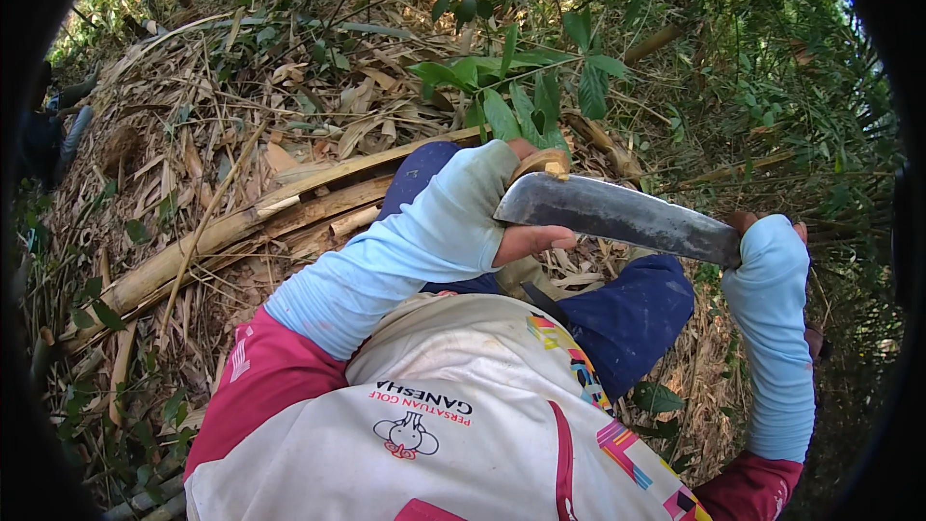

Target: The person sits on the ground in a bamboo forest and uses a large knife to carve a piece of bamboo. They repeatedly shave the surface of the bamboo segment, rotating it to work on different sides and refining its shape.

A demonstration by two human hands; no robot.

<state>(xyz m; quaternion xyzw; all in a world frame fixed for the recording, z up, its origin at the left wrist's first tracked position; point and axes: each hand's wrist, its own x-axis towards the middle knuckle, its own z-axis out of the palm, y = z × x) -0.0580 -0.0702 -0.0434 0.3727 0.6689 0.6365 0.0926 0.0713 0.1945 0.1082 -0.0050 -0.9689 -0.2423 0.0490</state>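
Note:
A broad machete blade (617,217), dark along its middle with a paler edge, spans the space between my hands. My right hand (767,241), in a light blue sleeve cover, is closed at its right end; the handle is hidden in the grip. My left hand (511,217) is closed around a curved tan piece of wood or bamboo (542,162) behind the blade's left end. The thumb lies just below the blade, and the other fingers are mostly hidden. Whether the left hand also touches the blade, I cannot tell.
Long dry bamboo poles (231,222) lie across the leaf litter (222,116) on my left. A leafy green sprig (526,87) rises just beyond my hands. Dense greenery (772,68) stands to the right. My blue-clad knee (632,314) is bent beneath the blade.

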